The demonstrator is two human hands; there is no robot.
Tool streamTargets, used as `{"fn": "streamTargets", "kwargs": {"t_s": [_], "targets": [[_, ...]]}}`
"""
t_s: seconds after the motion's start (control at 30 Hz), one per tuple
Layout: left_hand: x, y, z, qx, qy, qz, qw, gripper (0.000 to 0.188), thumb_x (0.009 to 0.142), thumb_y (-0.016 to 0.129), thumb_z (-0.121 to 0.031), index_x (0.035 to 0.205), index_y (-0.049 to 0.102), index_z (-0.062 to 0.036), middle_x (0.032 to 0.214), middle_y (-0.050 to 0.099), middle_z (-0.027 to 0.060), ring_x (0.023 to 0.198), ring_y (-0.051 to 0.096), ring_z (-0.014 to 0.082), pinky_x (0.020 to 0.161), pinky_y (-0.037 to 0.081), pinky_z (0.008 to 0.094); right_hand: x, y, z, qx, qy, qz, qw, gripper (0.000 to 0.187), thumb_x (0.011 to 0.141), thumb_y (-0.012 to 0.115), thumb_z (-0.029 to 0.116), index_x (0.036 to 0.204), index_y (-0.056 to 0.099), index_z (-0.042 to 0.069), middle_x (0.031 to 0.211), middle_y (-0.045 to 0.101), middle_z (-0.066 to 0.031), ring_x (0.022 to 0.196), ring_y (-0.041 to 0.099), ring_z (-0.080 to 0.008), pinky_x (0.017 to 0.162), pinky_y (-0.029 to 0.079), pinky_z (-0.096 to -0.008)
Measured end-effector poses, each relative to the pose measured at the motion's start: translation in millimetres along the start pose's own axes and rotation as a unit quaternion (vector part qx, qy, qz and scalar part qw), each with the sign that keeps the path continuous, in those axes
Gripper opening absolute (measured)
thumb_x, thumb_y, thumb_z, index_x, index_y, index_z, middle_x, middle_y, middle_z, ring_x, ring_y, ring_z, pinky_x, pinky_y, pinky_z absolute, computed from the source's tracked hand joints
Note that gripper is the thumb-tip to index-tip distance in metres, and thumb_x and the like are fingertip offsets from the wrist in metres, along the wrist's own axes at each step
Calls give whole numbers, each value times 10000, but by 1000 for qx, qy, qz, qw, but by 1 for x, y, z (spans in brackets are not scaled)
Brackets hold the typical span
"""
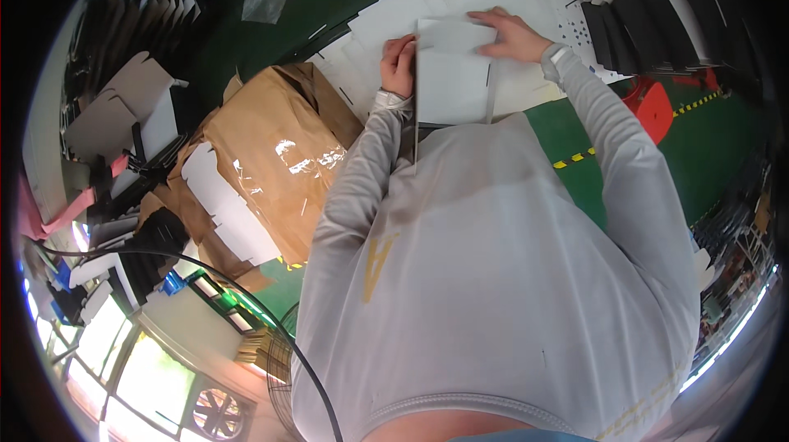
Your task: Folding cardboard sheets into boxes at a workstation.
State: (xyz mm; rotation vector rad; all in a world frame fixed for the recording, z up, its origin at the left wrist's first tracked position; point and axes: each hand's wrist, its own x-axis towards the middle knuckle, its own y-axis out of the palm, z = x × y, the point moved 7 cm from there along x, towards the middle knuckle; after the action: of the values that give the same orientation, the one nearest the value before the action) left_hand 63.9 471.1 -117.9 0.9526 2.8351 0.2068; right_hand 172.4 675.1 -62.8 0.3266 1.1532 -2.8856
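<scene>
Bracing white rectangular cardboard piece (454,85), likely for steadiness. Left hand (398,66) curled alongside, pinch unclear; right hand (515,38) fingers spread.

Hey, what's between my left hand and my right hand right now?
In the head view, a piece of white cardboard lies between your left hand and your right hand.
</scene>
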Motion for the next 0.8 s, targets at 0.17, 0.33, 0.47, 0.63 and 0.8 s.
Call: {"fn": "streamTargets", "kwargs": {"t_s": [0.17,0.33,0.47,0.63,0.8], "targets": [[-11,-7,1,-3,-24,-64,998,245,870,470,-72,1024,634,26,827,563,82,752,534,160,734,429,260,-25,39,49,-231,-120,143,955,531,799,559,156,1315,436,121,1151,543,-133,994,529,-285,892,350,-331],[-14,13,-16,141,71,0,988,207,869,524,-108,955,654,29,802,547,99,801,528,195,755,425,282,-41,37,43,-43,-20,-60,997,362,897,494,236,1229,530,96,1094,558,-98,1061,468,-254,934,347,-353],[-13,10,-6,136,38,-3,990,207,869,528,-112,962,653,25,831,557,111,818,526,214,752,422,285,-35,34,43,11,2,-46,999,336,924,468,280,1162,581,70,1113,546,-113,1060,470,-278,953,352,-358],[-12,12,0,118,27,11,993,213,870,501,-101,955,655,21,832,547,119,804,524,223,740,424,299,-19,27,35,36,2,33,999,367,913,479,296,1170,566,47,1105,553,-120,1039,496,-290,947,369,-352],[-12,11,5,118,24,6,993,218,855,486,-92,948,657,8,821,533,118,790,519,232,730,424,313,-13,33,50,-146,-21,79,986,426,834,509,154,1251,481,71,1098,553,-102,1008,524,-290,907,396,-371]]}}
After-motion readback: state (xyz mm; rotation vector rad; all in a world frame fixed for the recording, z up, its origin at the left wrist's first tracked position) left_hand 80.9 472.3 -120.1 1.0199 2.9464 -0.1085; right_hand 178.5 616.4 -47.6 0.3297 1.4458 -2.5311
